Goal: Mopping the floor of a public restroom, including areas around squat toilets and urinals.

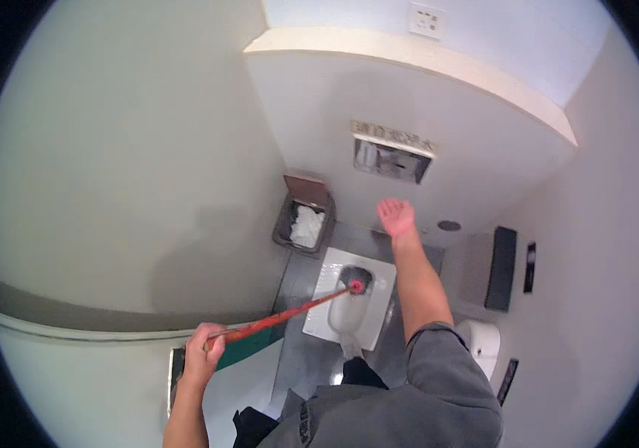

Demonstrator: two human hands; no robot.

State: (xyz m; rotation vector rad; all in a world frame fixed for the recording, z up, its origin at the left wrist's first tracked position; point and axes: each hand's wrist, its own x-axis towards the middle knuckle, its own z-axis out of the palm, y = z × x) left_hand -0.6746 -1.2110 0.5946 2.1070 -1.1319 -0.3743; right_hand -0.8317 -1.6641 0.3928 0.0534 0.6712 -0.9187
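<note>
While a grey sleeve fills the near edge, the left hand grips the end of a long red stick. Slanting away to the right, the stick ends in a pinkish-red head at the dark hollow in the far end of a white squat toilet, set in the grey floor. Beyond the toilet reaches the right hand, empty, its fingers extended; whether it touches the back wall cannot be told. Left of the toilet, a dark bin with its brown lid raised holds crumpled white paper. Higher up come a rectangular recess, a pale ledge and, farthest, a white socket plate.
</note>
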